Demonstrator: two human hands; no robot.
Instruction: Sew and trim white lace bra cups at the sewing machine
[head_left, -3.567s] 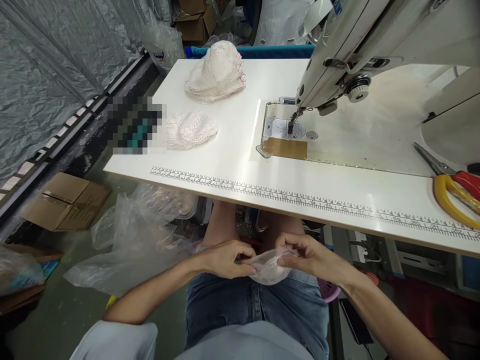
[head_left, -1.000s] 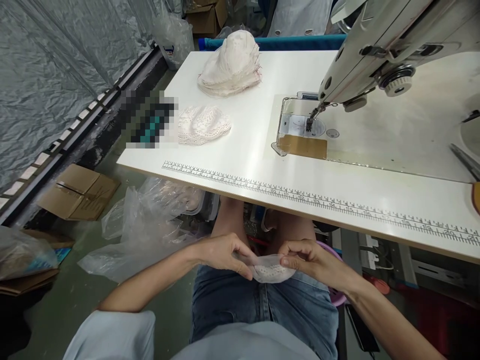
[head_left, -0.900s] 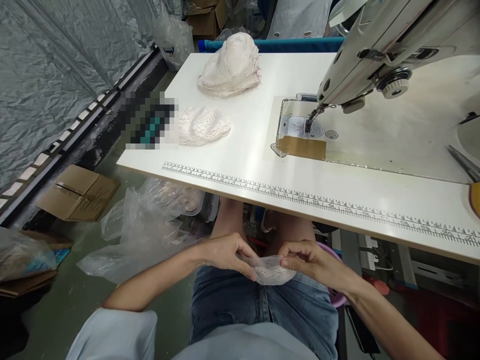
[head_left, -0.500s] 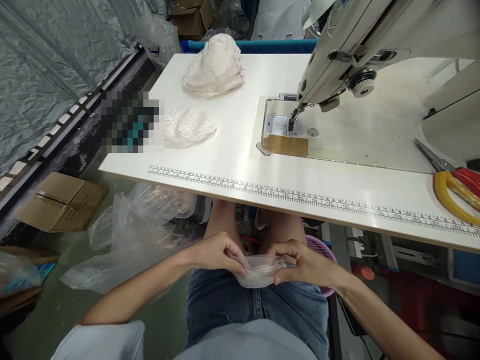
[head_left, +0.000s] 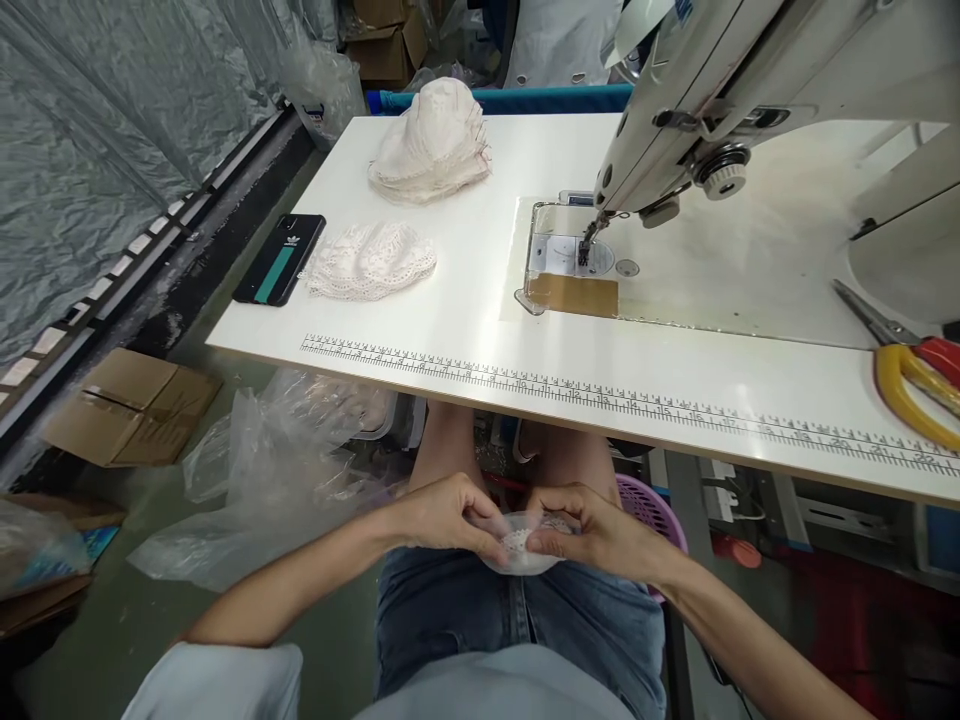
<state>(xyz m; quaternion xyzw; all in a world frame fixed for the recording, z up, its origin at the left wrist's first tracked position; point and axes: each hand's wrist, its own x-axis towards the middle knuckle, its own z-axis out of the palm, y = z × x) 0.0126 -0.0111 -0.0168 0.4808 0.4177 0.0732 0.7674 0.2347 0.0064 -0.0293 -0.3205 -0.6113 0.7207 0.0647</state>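
Over my lap, a small piece of sheer white lace-trimmed fabric [head_left: 525, 563] is stretched between both hands, its lace edge partly covered by my fingers. My left hand [head_left: 466, 520] pinches its left side between thumb and fingers. On the other side, my right hand [head_left: 581, 528] grips it, thumb on the lace. A flat white lace-edged piece [head_left: 373, 262] lies on the white sewing table [head_left: 450, 325]. Behind it stands a stack of cream fabric pieces [head_left: 431, 145], domed at the top.
A sewing machine [head_left: 697, 130] takes up the table's right side, with yellow-and-red-handled scissors [head_left: 904, 365] near its edge. At the left edge lies a dark phone [head_left: 281, 260]. Below are a cardboard box [head_left: 135, 408], clear plastic bags [head_left: 255, 500] and a purple basket [head_left: 651, 510].
My hands have come closer together on the lace-trimmed fabric, which now looks bunched smaller. The view has shifted slightly; the things on the table stay put.
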